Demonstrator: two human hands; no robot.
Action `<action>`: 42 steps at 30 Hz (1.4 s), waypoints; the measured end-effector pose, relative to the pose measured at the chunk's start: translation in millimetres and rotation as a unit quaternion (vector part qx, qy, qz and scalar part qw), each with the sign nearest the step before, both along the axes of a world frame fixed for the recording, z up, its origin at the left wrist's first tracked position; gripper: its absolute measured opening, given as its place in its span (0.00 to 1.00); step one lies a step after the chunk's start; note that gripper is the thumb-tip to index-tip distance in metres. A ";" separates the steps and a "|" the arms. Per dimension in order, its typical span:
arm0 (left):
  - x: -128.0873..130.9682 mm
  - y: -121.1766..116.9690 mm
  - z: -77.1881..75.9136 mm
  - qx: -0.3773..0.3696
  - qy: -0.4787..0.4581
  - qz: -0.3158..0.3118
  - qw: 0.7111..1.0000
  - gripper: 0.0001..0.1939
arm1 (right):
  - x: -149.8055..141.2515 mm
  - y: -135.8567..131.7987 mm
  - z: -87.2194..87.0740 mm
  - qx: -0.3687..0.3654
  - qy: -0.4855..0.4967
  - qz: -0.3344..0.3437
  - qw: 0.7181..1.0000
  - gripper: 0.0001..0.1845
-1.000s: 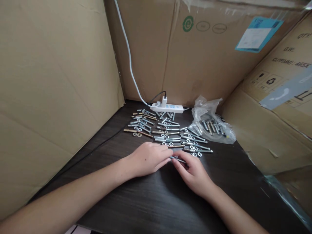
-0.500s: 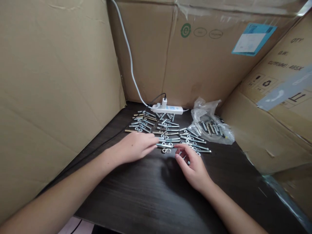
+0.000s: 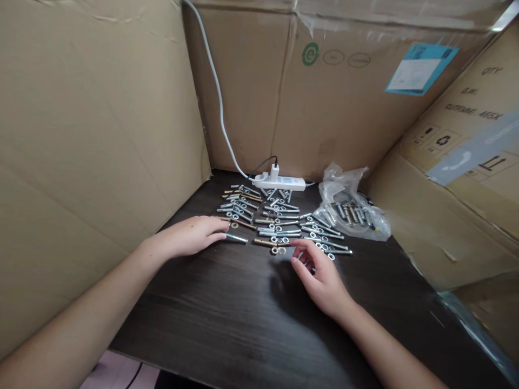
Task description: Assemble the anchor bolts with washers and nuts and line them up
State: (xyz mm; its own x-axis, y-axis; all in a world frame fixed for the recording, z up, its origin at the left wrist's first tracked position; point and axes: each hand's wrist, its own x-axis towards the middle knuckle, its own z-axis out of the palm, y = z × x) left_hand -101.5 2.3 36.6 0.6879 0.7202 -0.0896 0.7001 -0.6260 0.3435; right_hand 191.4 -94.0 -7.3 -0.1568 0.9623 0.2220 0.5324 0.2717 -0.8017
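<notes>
My left hand (image 3: 198, 235) is low over the left front of the dark table, thumb and fingers closed around one end of a silver bolt (image 3: 237, 238). The bolt's other end sticks out to the right. Just behind lies a bronze-coloured bolt (image 3: 245, 223) with a washer (image 3: 234, 225). My right hand (image 3: 318, 270) rests in front of the middle rows, fingers curved and thumb apart from the index finger. That index fingertip is at the right end of a brass-coloured sleeve bolt (image 3: 265, 243). A nut (image 3: 274, 250) and a washer (image 3: 281, 250) lie in front of it.
Rows of bolts, nuts and washers (image 3: 279, 216) cover the table's back half. A clear plastic bag (image 3: 344, 178) with more bolts lies at the back right. A white power strip (image 3: 290, 184) stands behind the rows. Cardboard walls (image 3: 344, 119) enclose three sides.
My left hand has moved left from the middle row, and the silver bolt now lies at its fingertips. The brass-coloured sleeve bolt has come into view. My right hand has hardly moved.
</notes>
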 end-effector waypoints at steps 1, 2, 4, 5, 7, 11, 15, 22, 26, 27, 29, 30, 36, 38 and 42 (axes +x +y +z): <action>1.3 1.3 -1.3 -0.001 0.000 0.000 1.000 0.11 | 0.0 -0.2 -0.2 0.000 0.001 0.001 1.000 0.14; 2.7 2.6 -2.5 -0.002 0.004 0.002 1.000 0.11 | -0.1 -0.4 -0.5 0.000 0.002 0.003 1.000 0.14; 5.6 5.2 -4.7 0.002 0.017 0.011 1.000 0.10 | -0.6 -0.4 -0.9 -0.001 0.004 0.006 1.000 0.14; 7.0 6.5 -5.9 0.008 0.022 0.015 1.000 0.09 | -1.0 -0.1 -0.9 -0.001 0.006 0.008 1.000 0.13; 9.7 8.7 -8.5 0.026 0.028 0.021 0.999 0.08 | -1.8 0.4 -0.5 0.000 0.009 0.011 1.000 0.13; 13.2 11.2 -15.7 0.059 0.026 0.035 0.997 0.05 | -1.9 -0.2 0.2 0.004 0.010 0.018 1.000 0.13; 14.2 11.2 -22.9 0.087 0.030 0.053 0.994 0.06 | -0.1 -1.4 -1.8 0.003 0.010 0.024 1.000 0.13; 15.2 9.3 -30.9 0.118 0.020 0.094 0.988 0.07 | 0.3 -0.3 -2.8 -0.004 0.005 0.026 1.000 0.12; 16.1 8.8 -32.4 0.121 0.011 0.109 0.987 0.06 | 0.0 -0.6 -2.0 -0.009 -0.003 0.027 1.000 0.11; 16.4 8.0 -31.9 0.118 0.008 0.110 0.987 0.07 | 0.0 -0.9 -2.1 -0.009 -0.005 0.029 1.000 0.11; 17.4 5.1 -29.8 0.104 0.003 0.105 0.989 0.08 | 0.1 -1.3 -2.3 -0.007 -0.008 0.033 0.999 0.11; 18.0 2.9 -28.5 0.096 0.002 0.097 0.991 0.09 | 0.1 -1.4 -2.5 -0.005 -0.010 0.035 0.999 0.11; 22.7 -12.6 -23.4 0.052 0.031 0.041 0.997 0.06 | -0.2 -1.8 -2.5 0.000 -0.014 0.039 0.999 0.11; 23.7 -15.3 -23.6 0.046 0.046 0.038 0.997 0.08 | -0.4 -2.0 -2.4 -0.003 -0.016 0.040 0.999 0.11; 22.9 -15.5 -25.8 0.059 0.060 0.037 0.996 0.08 | -0.9 -2.1 -2.6 -0.007 -0.018 0.045 0.999 0.11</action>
